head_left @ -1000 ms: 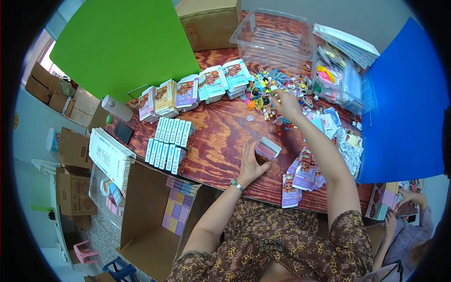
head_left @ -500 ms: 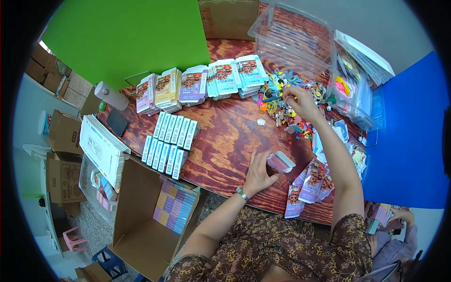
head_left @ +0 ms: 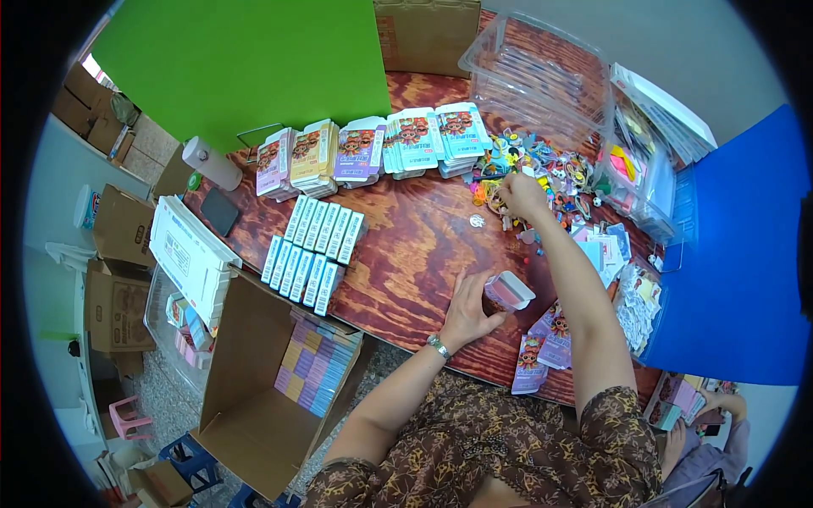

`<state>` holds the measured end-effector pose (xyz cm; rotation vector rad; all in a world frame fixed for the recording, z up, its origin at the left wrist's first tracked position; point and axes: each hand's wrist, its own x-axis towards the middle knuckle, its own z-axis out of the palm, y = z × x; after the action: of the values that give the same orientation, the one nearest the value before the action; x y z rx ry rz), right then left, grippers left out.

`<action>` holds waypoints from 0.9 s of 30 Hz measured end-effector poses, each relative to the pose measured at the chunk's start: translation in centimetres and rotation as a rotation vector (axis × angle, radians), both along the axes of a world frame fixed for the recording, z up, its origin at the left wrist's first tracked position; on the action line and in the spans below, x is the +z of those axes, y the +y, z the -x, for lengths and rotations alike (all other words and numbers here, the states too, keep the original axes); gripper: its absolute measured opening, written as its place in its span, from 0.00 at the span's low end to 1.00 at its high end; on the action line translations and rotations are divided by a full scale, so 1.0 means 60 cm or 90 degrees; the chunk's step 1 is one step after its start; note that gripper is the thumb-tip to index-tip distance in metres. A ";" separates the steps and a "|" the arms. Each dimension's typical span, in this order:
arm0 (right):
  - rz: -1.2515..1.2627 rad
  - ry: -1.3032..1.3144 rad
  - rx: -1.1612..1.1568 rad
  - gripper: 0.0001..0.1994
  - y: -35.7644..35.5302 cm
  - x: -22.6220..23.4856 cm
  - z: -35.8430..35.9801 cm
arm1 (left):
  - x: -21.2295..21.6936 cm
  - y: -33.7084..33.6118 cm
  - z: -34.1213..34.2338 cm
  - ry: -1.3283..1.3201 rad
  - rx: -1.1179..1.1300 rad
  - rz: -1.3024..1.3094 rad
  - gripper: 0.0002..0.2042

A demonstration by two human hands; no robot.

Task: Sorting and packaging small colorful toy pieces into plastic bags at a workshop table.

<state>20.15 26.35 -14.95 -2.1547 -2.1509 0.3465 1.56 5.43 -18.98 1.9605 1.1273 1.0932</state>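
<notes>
My left hand rests near the table's front edge, its fingers and thumb curled about a small open carton that stands with its flap up. My right hand reaches into a heap of small colourful plastic trinkets. Its fingers are bent together, and whatever lies between them is hidden. A white trinket sits apart, left of the heap. Under my right forearm lie fanned purple printed packets, partly covered by the arm.
Stacks of flat printed cartons line the back. Two rows of filled boxes stand at left, above a large cardboard box. Clear plastic bins are at the far right. Another person's hand shows at lower right.
My right hand has shifted left and slightly nearer at the trinket heap, its fingers more closed. My left hand stays at the small carton. The whole view has moved a little.
</notes>
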 end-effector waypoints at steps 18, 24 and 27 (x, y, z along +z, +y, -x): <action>0.007 0.375 0.208 0.10 -0.211 0.266 -0.070 | 0.036 -0.011 -0.006 -0.071 0.096 0.105 0.37; 0.042 0.453 0.225 0.12 -0.272 0.288 -0.017 | 0.063 -0.028 -0.009 -0.013 0.110 0.148 0.38; 0.054 0.513 0.196 0.12 -0.298 0.263 0.000 | 0.066 -0.037 -0.014 -0.023 0.099 0.169 0.38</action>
<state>20.14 8.47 0.82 -1.3269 -1.9507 1.1124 2.40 3.20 -15.03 1.6649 1.3488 0.9941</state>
